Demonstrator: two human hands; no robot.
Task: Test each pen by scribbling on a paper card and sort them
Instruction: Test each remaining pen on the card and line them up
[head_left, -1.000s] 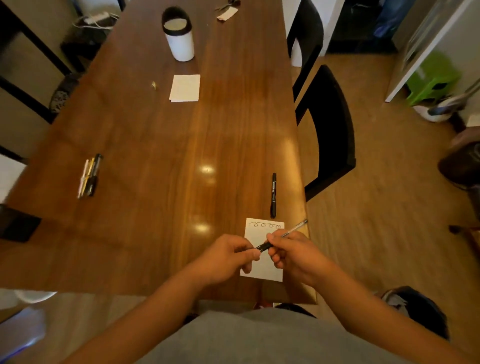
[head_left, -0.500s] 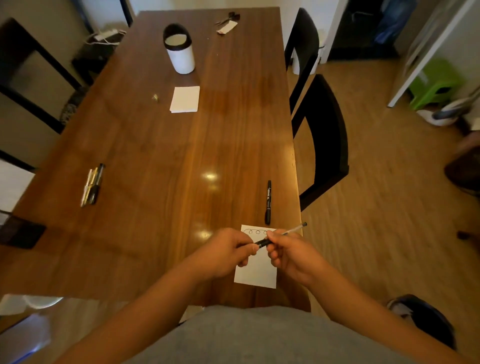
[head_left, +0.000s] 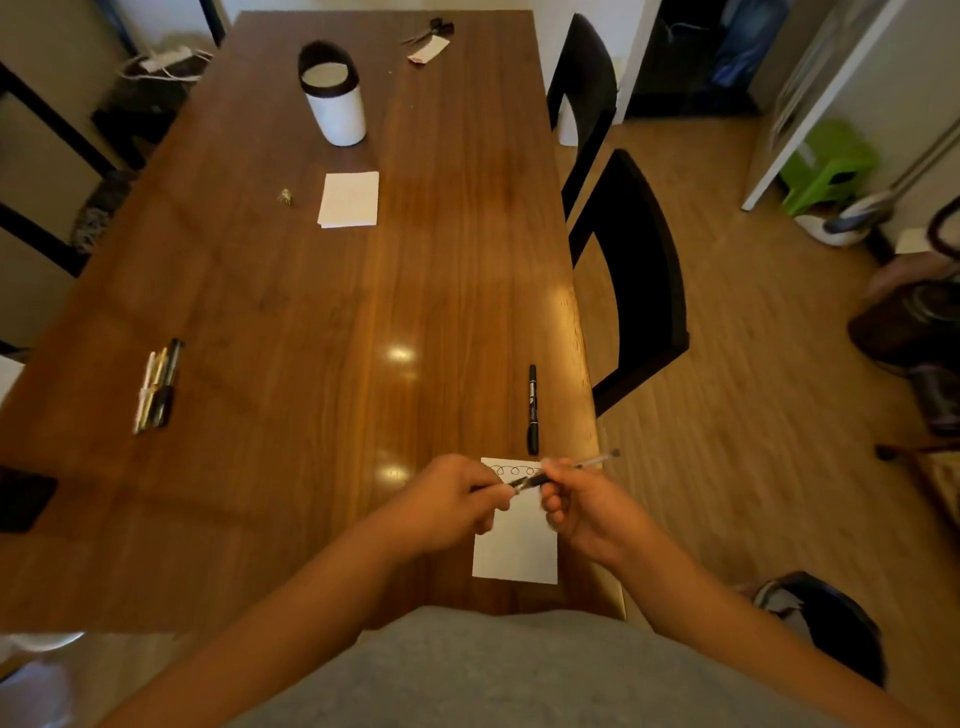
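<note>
Above a white paper card (head_left: 517, 551) with a row of loops along its top edge, both hands hold a thin pen (head_left: 582, 464). My left hand (head_left: 449, 501) pinches the pen's dark end, and my right hand (head_left: 584, 506) grips the barrel, whose clear part sticks out to the right. A black marker (head_left: 532, 408) lies just beyond the card near the table's right edge. A bundle of several pens (head_left: 156, 387) lies at the left side of the table.
A white cup with a dark rim (head_left: 335, 98) and a second white card (head_left: 349, 200) stand farther up the wooden table (head_left: 311, 312). Two black chairs (head_left: 639, 270) stand along the right edge. A dark flat object (head_left: 23, 499) lies at the left.
The hands have parted a little along the pen, with the dark end now showing between them. The view has shifted slightly; the objects on the table have not moved.
</note>
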